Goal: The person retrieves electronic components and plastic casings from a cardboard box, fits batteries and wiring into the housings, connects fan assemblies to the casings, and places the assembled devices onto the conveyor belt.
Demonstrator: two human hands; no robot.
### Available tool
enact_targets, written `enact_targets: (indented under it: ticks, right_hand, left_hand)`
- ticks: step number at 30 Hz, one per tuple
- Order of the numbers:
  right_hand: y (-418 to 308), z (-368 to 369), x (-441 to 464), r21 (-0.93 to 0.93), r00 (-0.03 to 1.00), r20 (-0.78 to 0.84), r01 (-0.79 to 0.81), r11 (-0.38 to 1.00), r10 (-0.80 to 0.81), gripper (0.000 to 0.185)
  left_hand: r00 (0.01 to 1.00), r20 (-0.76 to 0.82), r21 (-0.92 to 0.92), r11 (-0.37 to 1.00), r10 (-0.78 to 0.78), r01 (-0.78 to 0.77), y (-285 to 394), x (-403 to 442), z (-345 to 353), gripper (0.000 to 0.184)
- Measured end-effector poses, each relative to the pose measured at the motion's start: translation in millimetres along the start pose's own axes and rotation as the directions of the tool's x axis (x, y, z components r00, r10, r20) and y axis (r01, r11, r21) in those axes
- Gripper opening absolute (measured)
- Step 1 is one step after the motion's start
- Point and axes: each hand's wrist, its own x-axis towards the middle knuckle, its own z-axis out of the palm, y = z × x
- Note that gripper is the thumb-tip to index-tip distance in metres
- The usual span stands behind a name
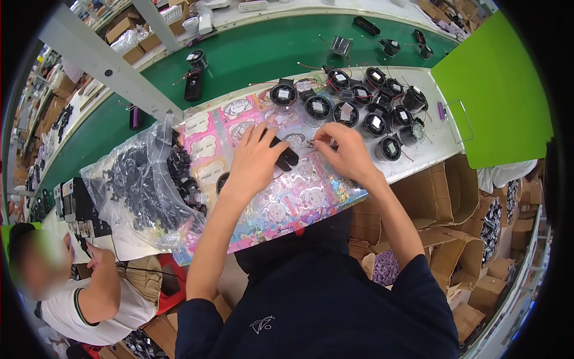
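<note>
My left hand [254, 158] is wrapped round a black elongated housing [288, 158] over the colourful sticker-covered mat [272, 209]. Just right of it, my right hand [338, 146] pinches a small metallic-looking piece [311, 143], too small to name. A gap lies between the two hands. Beyond and to the right of my right hand stand several round black units with white labels, one of them [345, 113] close to my knuckles. Part of another round black piece [222, 181] shows beside my left wrist.
A clear plastic bag [143, 179] of small black parts lies at the left. Behind the mat runs a green conveyor belt [251, 57] with black units on it. A green panel [490, 90] stands right. Cardboard boxes [412, 197] sit below. A co-worker [89, 293] sits lower left.
</note>
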Motion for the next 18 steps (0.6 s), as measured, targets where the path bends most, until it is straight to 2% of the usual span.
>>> enact_targets:
  ticks: [2,5,8,11,15,16,18]
  right_hand:
    - [-8.3,-5.1,-6.6,0.124,0.997,0.015,-0.079,0.989,0.078,0.01]
    - [-18.3,-11.9,-17.5,0.107,0.992,-0.006,-0.125,0.986,0.127,0.011]
    - [-29.8,-19.9,-34.1,0.113,0.997,-0.033,-0.069,0.991,0.073,0.01]
    - [-35.3,-21.2,-50.1,-0.019,0.995,-0.02,0.095,0.995,-0.095,0.013]
    - [-35.9,-6.3,-72.3,-0.111,0.958,0.143,0.264,0.958,-0.247,0.018]
    - [-30.2,0.8,-77.2,-0.122,0.943,0.192,0.297,0.947,-0.271,0.015]
    - [-22.8,6.5,-83.8,-0.17,0.925,0.243,0.338,0.926,-0.293,0.016]
  left_hand:
    - [1.0,0.011,-0.019,1.0,0.024,-0.024,2.6,6.3,6.2,0.053]
    - [1.0,0.018,-0.131,0.991,-0.021,0.023,20.0,11.7,9.1,0.053]
    - [0.995,-0.074,-0.215,0.975,-0.064,0.047,50.8,4.1,-7.6,0.058]
    - [0.989,0.011,-0.385,0.912,-0.149,0.142,73.3,-14.1,-16.9,0.059]
    - [0.986,-0.006,-0.463,0.875,-0.164,0.143,76.6,-39.7,4.6,0.061]
    - [0.985,0.043,-0.456,0.874,-0.167,0.169,75.5,-44.9,8.8,0.063]
    - [0.988,0.02,-0.495,0.857,-0.153,0.143,75.1,-51.4,11.9,0.064]
